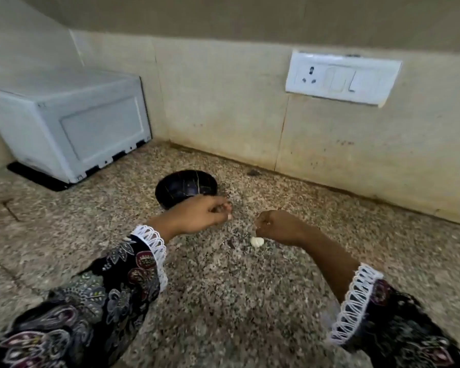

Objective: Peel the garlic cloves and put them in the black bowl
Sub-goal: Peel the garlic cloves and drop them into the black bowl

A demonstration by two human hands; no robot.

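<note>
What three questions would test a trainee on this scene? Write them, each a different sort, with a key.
1. True or false: the bowl sits beyond the left hand.
2. Where is the garlic? A) in the bowl B) on the counter, just below the right hand C) on the microwave
3. What is mounted on the wall to the right?

Key:
1. True
2. B
3. A socket panel
</note>
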